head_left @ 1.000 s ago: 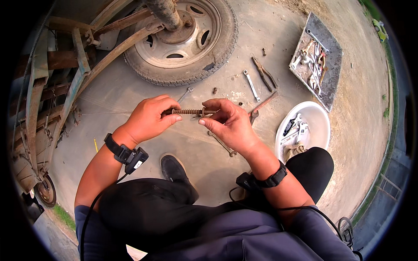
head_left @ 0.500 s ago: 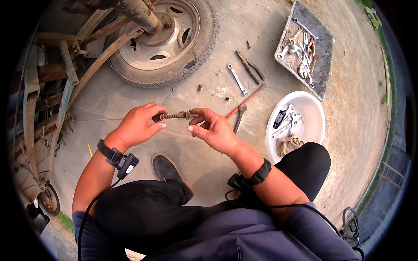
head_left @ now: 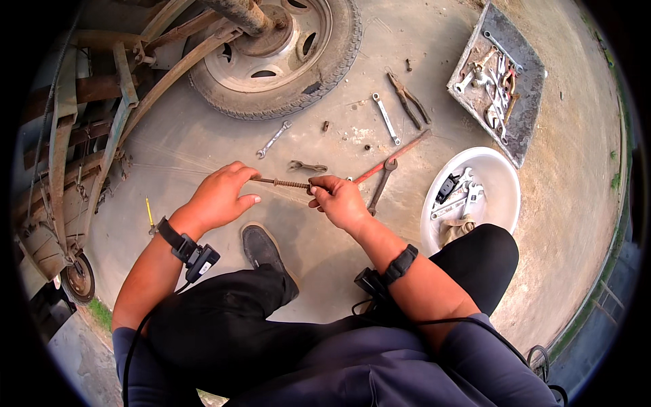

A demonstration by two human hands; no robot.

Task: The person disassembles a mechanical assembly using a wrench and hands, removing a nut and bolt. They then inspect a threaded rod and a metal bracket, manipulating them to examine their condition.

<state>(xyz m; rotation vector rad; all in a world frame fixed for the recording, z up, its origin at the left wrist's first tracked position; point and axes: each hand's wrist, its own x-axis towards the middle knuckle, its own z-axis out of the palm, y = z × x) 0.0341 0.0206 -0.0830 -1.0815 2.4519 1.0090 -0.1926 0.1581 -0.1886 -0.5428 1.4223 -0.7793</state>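
Observation:
My left hand [head_left: 217, 198] is at the left end of a thin rusty rod [head_left: 266, 180], its fingertips on the rod. A coiled spring section [head_left: 291, 184] runs along the rod's right part, where my right hand [head_left: 339, 203] pinches the end. Just beyond them on the ground are a short rusty metal link [head_left: 308, 166], a silver wrench [head_left: 274, 139], a dark wrench [head_left: 381, 186] and a red-handled bar [head_left: 392, 155].
A vehicle frame [head_left: 64, 149] and wheel [head_left: 305, 87] fill the upper left. Farther right are pliers [head_left: 407, 102], another wrench [head_left: 386, 119], a metal tray [head_left: 525, 119] of tools and a white tub [head_left: 508, 197] with wrenches and cloth beside my knee.
The spring has shifted toward my right hand, showing more bare rod beside my left. My right fingers have closed in at the end. The short metal link on the ground has come into sight.

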